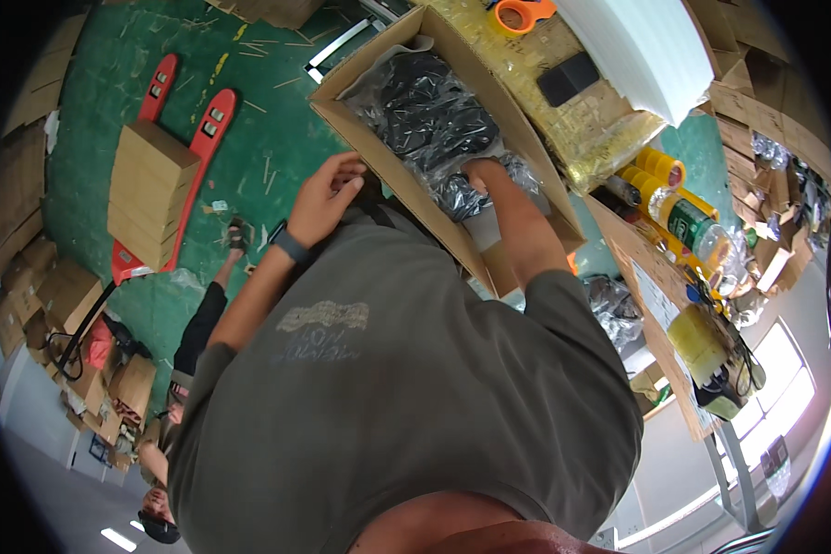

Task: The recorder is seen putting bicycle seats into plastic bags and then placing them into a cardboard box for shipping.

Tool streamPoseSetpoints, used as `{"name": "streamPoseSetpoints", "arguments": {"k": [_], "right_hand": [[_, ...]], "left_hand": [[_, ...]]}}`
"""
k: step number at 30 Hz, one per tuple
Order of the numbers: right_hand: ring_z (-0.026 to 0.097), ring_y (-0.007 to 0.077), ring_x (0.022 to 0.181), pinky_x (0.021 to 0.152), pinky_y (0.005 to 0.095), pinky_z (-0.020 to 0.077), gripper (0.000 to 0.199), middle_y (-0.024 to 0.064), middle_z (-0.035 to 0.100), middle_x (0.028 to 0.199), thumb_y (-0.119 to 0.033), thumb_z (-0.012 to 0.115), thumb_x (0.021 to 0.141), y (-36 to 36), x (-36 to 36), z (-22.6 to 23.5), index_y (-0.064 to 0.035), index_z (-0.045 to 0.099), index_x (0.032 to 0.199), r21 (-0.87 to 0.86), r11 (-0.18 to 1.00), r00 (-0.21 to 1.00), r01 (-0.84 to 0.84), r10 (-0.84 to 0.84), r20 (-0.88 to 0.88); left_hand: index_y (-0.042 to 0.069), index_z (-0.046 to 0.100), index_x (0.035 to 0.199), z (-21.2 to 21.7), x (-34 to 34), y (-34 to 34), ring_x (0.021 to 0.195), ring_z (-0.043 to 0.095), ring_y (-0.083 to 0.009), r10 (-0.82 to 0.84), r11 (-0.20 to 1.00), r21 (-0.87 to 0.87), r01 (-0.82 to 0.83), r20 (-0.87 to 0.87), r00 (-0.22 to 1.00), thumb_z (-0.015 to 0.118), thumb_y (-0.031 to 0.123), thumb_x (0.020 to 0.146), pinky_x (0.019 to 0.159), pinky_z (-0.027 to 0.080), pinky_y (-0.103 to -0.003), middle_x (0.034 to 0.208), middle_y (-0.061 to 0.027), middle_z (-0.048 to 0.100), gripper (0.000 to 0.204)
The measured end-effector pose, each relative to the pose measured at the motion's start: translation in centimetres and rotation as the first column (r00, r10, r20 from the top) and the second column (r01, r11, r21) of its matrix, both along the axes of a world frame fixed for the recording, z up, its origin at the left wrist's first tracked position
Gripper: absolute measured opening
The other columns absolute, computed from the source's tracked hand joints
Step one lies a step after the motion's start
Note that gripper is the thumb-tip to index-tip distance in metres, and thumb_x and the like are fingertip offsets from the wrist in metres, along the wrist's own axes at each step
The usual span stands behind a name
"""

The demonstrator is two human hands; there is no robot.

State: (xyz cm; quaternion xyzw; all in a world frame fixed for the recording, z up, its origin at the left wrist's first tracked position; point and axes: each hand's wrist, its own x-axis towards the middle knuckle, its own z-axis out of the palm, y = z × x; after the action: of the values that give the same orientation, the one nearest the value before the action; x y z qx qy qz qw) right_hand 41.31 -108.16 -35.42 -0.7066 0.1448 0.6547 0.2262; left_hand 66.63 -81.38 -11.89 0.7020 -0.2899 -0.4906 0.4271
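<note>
A long open cardboard box [537, 175] stands in front of me, its walls upright. Inside lie several black items [434, 120] wrapped in clear plastic bags, packed along its length. My right hand [479, 174] reaches into the near part of the box, with its fingers curled down on a clear plastic bag [462, 198] around a black item; the fingertips are partly hidden. My left hand [328, 196] is beside the box's left outer wall, thumb apart and fingers loosely bent, with nothing visible in it.
An orange tape dispenser [517, 15], a black phone [568, 79] and white foam sheets [639, 51] lie on the table at right. Beyond are yellow tape rolls [660, 168] and a green-labelled bottle [695, 226]. At left, a red pallet jack [208, 138] carries a carton [150, 189]; another person [162, 462] is nearby.
</note>
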Motion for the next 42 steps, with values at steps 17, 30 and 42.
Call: {"name": "streamPoseSetpoints", "arguments": {"k": [17,30,42], "right_hand": [[0.06,0.0376,0.136,0.12,0.0495,0.0434,0.048,0.0188,0.069,0.137,-0.011,0.078,0.086,12.0,-14.7,14.1,-0.0072,0.071,0.133,0.167,0.263,-0.136,0.95,-0.13,0.982],[0.061,0.038,0.122,0.107,0.0505,0.0498,0.064,0.0149,0.064,0.131,-0.011,0.079,0.083,49.9,-51.2,14.2,-0.0128,0.061,0.144,-0.463,-0.883,-0.02,0.081,-0.466,0.885],[0.06,0.0305,0.117,0.097,0.0476,0.0468,0.038,0.0086,0.067,0.116,-0.01,0.068,0.085,53.0,-54.0,11.6,-0.0096,0.071,0.122,-0.327,-0.916,0.348,0.234,-0.235,0.907]], "left_hand": [[0.002,0.054,0.151,0.7,-9.8,-7.5,0.122,0.069,-0.0204,-0.673,0.737,-0.095,0.669,-0.003,0.74,0.066,0.008,0.107,0.104,0.055,-0.034,0.135,-0.0134,0.071,0.046],[-0.003,0.05,0.152,3.3,-35.6,-8.5,0.125,0.066,-0.0211,-0.991,0.118,-0.1,0.988,0.046,0.123,0.064,0.011,0.11,0.109,0.052,-0.034,0.14,-0.0174,0.067,0.047],[0.0,0.058,0.148,5.5,-50.4,-3.2,0.126,0.069,-0.0245,-0.916,-0.342,-0.028,0.939,0.234,-0.327,0.066,0.013,0.108,0.108,0.053,-0.038,0.137,-0.0165,0.072,0.043]]}}
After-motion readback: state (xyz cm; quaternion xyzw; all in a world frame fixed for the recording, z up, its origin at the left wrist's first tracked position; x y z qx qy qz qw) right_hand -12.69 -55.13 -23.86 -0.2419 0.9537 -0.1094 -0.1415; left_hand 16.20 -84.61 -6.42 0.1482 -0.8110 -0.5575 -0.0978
